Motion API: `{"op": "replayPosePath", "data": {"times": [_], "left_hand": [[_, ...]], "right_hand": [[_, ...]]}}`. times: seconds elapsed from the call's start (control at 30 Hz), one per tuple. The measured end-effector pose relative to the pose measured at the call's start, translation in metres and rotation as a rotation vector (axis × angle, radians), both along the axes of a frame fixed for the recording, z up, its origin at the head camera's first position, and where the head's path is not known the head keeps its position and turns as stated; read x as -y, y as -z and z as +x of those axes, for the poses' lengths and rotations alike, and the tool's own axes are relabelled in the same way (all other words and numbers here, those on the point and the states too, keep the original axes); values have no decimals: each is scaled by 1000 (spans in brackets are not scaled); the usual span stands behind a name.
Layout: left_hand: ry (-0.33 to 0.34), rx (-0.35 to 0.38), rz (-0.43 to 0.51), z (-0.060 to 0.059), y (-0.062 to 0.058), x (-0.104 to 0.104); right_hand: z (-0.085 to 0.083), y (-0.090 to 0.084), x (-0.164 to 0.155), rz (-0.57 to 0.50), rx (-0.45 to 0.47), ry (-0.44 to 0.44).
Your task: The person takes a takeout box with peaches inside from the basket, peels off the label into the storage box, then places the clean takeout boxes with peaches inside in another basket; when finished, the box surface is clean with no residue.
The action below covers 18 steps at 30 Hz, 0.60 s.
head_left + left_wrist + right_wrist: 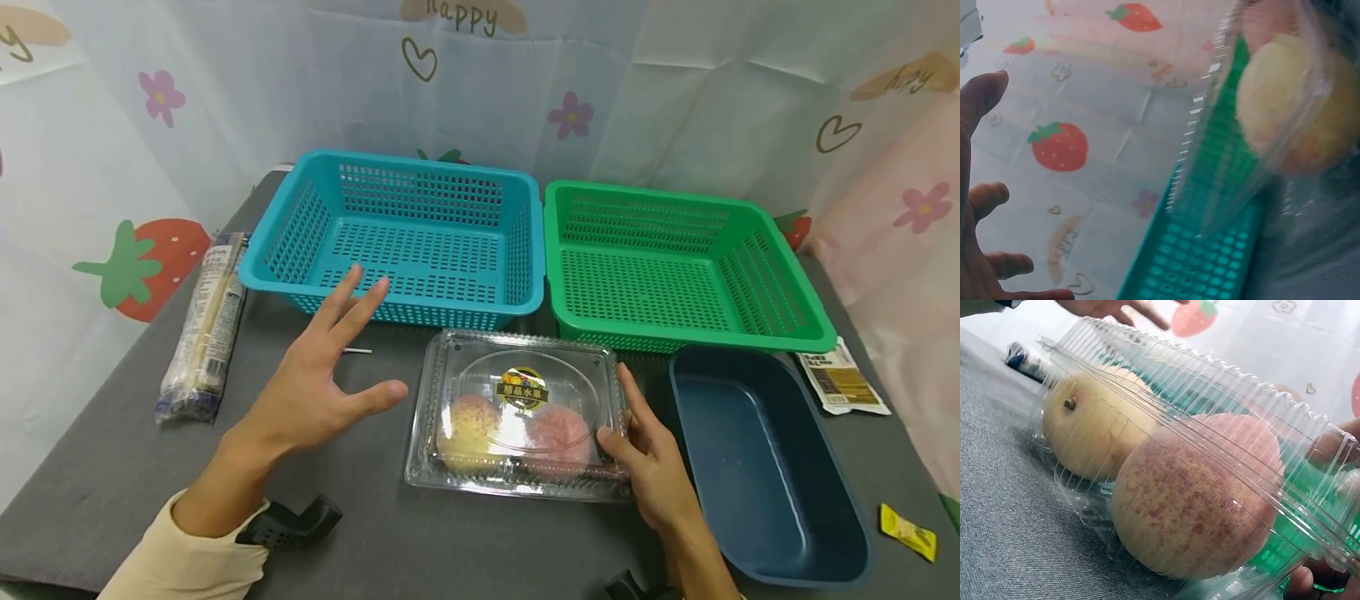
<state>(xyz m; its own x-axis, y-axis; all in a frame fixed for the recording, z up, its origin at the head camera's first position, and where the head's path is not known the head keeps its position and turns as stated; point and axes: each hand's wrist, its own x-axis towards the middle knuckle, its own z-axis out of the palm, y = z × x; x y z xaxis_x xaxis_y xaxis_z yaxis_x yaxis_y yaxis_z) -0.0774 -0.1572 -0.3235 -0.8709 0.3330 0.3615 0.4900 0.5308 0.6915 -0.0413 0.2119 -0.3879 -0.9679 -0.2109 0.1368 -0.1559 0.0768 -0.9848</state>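
The right hand [654, 467] grips the right end of the clear fruit box [517, 414], thumb on the lid, fingers curled round its edge. The left hand [330, 375] hovers spread wide, holding nothing, just left of the box and apart from it. So the box lies between the hands, long axis running left to right, with the right hand already on it. It sits on the grey table [112, 467], lid closed, ribbed walls, a round label on top, two peaches [1191, 500] side by side inside. Behind the box stand a blue basket [397, 237] and a green basket [675, 267]; to its right, a dark blue tub [765, 467].
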Motion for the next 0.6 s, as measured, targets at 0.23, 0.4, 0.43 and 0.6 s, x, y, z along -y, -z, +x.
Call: {"op": "replayPosePath", "data": {"times": [0.23,0.4,0.43,0.6], "left_hand": [[49,126,-27,-3,19,-13],[69,176,-44,-5,30,-22],[72,186,-47,-5,32,-23],[74,228,-59,-5,41,-29]], "right_hand": [[0,1,-1,-5,-14,-4],[0,1,0,18,-24,10],[0,1,0,20,-27,10],[1,1,0,11,-38,-3]]}}
